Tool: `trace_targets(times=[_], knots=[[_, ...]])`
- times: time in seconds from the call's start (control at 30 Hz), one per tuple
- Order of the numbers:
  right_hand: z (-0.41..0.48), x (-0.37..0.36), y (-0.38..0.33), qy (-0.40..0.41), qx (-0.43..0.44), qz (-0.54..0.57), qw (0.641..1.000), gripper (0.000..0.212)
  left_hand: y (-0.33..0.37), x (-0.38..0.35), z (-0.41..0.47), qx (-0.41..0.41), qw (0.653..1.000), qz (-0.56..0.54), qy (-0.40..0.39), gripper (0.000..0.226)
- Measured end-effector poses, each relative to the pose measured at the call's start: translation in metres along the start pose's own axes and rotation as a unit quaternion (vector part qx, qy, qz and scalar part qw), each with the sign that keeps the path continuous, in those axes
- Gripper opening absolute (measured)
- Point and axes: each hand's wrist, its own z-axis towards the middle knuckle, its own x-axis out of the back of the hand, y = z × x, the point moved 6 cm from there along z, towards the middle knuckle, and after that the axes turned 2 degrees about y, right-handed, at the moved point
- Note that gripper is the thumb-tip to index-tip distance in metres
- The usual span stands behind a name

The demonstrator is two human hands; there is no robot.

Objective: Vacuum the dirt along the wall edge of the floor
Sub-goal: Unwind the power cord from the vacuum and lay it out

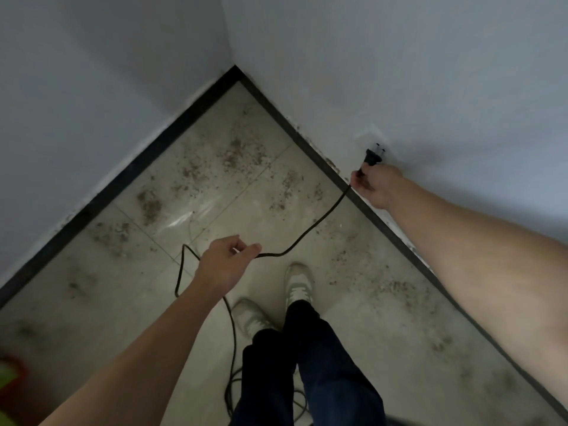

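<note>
Lying in brown-grey patches over the pale tiled floor, the dirt is thickest toward the corner, and more of it trails along the black skirting strip at the foot of both walls. On the right-hand wall a white socket plate sits low, just above the strip.

The person's right hand reaches out to it. Its fingertips pinch a black cord just behind the black plug, whose two prongs show bare, just beside the plate's lower corner. From there the cord sags across the dirty tiles to the left hand, which holds it between curled thumb and forefinger. It then loops down to the floor and runs back into loose coils behind the legs.

The person stands in pale shoes and dark trousers. Something red and green is cut off at the lower left edge; I cannot tell what it is.
</note>
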Motion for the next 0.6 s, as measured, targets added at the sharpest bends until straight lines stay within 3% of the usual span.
trace_targets(times=[0.2, 0.6], knots=[[-0.008, -0.009, -0.003, 0.025, 0.03, 0.059, 0.997, 0.021, 0.014, 0.003, -0.005, 0.008, 1.0, -0.006, -0.004, 0.032], [-0.006, -0.005, -0.014, 0.084, 0.02, 0.048, 0.995, 0.039, 0.019, 0.014, -0.012, 0.026, 1.0, -0.014, -0.004, 0.031]])
